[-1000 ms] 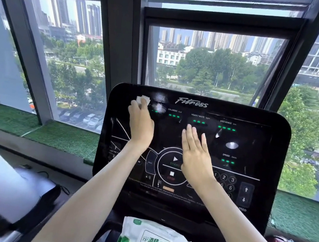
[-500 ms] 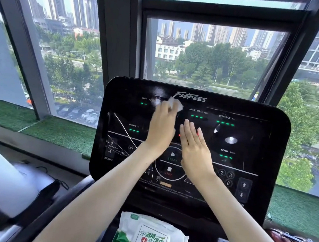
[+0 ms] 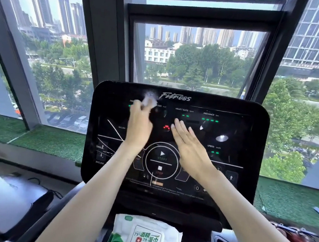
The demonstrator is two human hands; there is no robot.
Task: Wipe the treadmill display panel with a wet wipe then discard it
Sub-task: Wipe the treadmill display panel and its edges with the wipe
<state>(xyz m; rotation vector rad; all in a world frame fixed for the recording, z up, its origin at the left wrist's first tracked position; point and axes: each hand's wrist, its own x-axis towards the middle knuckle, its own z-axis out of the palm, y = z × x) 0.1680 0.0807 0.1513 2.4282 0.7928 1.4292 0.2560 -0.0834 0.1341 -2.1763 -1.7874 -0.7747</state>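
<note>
Your left hand (image 3: 138,126) pinches the wet wipe (image 3: 150,100) against the display panel's (image 3: 250,141) upper left while your right hand (image 3: 189,145) lies flat and empty; sweep overlapping rows, pressing lightly near the buttons.

Glossy black rounded treadmill display panel (image 3: 250,141) — upright, tilted back, green readouts lit. Small crumpled white wet wipe (image 3: 150,101) — blurred, pressed on upper-left area.
</note>
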